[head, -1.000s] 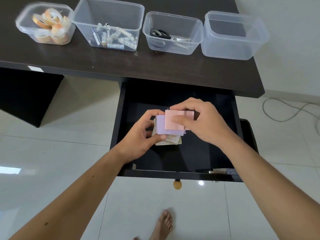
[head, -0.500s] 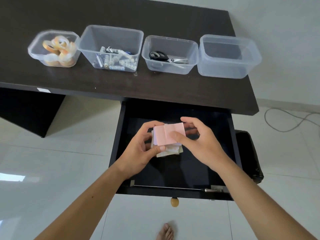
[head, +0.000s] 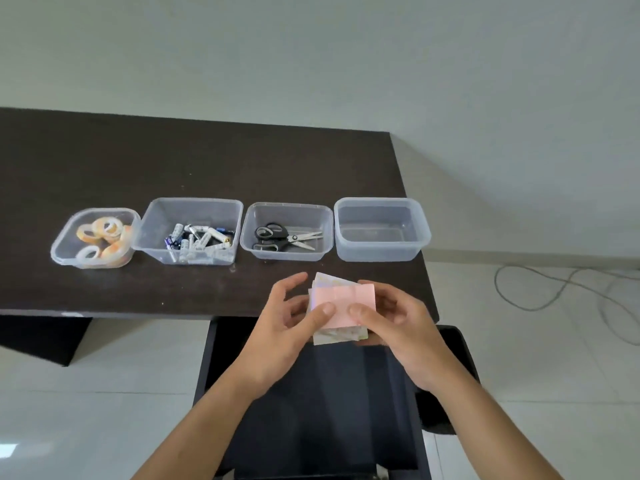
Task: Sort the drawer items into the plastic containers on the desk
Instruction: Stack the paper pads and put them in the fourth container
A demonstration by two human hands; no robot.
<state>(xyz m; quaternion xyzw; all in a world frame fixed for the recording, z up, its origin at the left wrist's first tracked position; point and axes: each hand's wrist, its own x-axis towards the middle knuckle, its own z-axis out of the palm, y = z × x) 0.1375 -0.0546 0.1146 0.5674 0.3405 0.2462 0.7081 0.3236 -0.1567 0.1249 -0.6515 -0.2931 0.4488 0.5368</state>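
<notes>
Dark wood desk (head: 194,161) against a pale wall, four clear tubs in a row near its front edge: tape rolls (head: 104,237), batteries (head: 197,239), scissors (head: 285,236), and one empty container (head: 381,230) at the right end. Over the open drawer (head: 311,410) I hold a loose stack of sticky notes (head: 341,299), pink on top, my left hand (head: 287,327) and right hand (head: 398,327) both pinching it by the thumbs. I judge the pads unevenly aligned; the lower ones poke out, so one could slip back into the drawer or onto the floor when I reach for the empty tub.
</notes>
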